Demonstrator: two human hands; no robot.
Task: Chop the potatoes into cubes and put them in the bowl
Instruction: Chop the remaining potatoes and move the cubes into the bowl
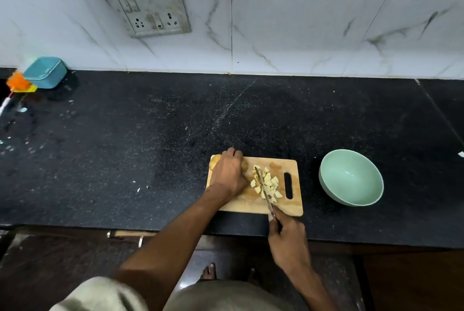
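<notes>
Many potato cubes [266, 183] lay heaped on the cutting board [276, 206], the knife [265, 189] resting among them, gripped in the closed right hand [287, 239]. The left hand [229, 172] curled over whole potatoes [214, 161], mostly hidden. Sweeping the cubes rightward with the blade flat would likely suit, toward the empty bowl [351, 177] nearby.

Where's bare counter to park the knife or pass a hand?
Free: counter between blue tub and cutting board; strip behind the board; gap between board and bowl. Crowded: board, with left hand, potato cubes, knife.
</notes>
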